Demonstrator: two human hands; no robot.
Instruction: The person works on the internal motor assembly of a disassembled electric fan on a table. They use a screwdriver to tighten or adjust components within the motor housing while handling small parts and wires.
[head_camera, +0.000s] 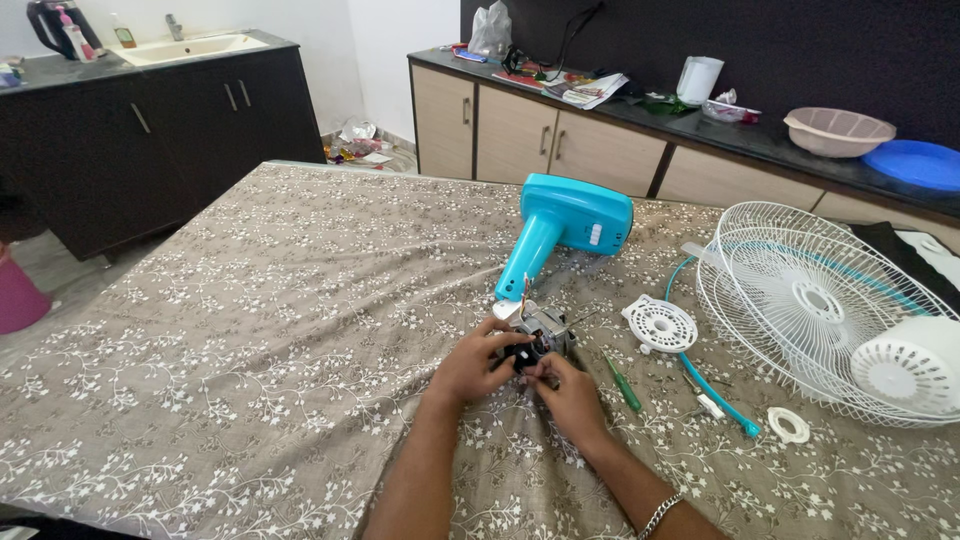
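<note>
The left hand (470, 368) is resting on the cloth-covered tabletop (250, 330) and curling around the near side of the fan motor (540, 330), its fingers closed against a small black part (522, 354) at the motor's front, which is steadying the unit while it is being handled. The right hand (572, 395) is meeting it from the opposite side, fingertips pinching at the same black part, so both hands are converging on one point just in front of the person. The motor is sitting near the middle of the tabletop, at the narrow end of the turquoise fan housing (565, 225), which is lying on its side behind it. A green-handled screwdriver (624, 385) is lying just right of the right hand, within easy reach. Further right, a round white vented cover (659, 324) is lying flat beside a turquoise cable (715, 395), and a small white ring (789, 425) is lying apart from them. At the right edge, a white wire fan guard (800, 300) is lying with a white domed vented part (915, 365) resting on it, clear of the working area.
</note>
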